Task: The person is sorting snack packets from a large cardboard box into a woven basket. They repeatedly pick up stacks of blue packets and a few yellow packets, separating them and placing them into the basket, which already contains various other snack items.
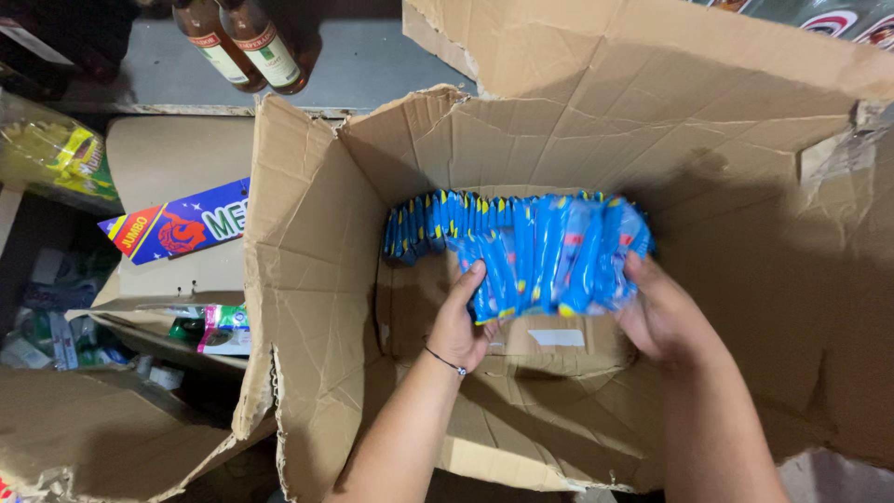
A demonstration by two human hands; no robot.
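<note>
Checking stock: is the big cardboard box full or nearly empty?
Nearly empty: the cardboard box shows bare bottom beside one row of blue packets.

Single head-mounted view, aimed steeply downward from above. Close range: open cardboard box point(559, 233) filling most of the frame, both forearms entering from the bottom edge. Left margin taken up by a shelf point(354, 70) with brown bottles point(247, 42) at top and packaged goods below. No second view, no overlap.

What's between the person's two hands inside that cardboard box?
A bunch of blue sachets, pressed between the left hand and right hand, shown in the head view.
</note>
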